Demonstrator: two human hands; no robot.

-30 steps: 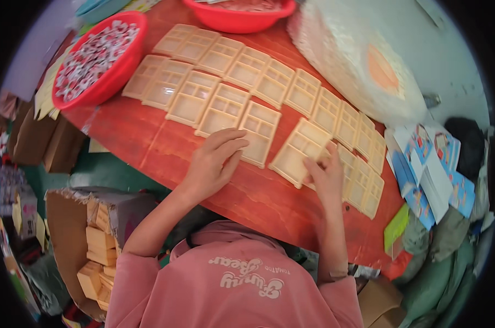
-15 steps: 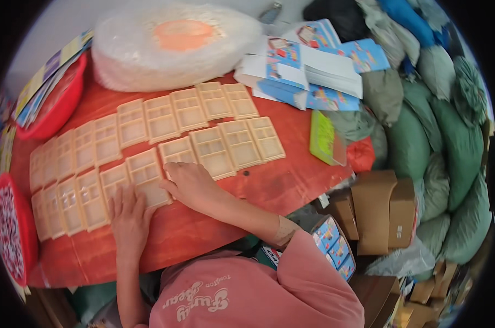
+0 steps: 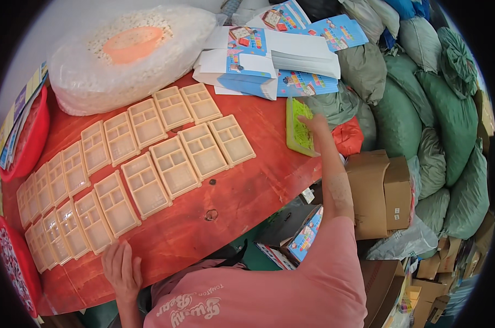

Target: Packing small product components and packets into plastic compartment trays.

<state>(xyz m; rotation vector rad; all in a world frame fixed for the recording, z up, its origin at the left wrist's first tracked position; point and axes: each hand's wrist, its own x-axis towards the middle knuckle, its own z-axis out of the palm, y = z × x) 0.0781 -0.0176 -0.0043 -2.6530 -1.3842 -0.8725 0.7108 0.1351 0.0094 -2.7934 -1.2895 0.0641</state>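
While your empty left hand (image 3: 121,269) lies beside the cream trays (image 3: 116,205), fingers loosely extended, your nearer right hand (image 3: 314,122) reaches over the right side of the green box (image 3: 300,148), lengthwise away from you on the bench (image 3: 258,188); whether it's pinching, I can't tell.

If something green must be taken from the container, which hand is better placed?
Probably the right hand: it is at the green container, while the left hand is near the cream trays.
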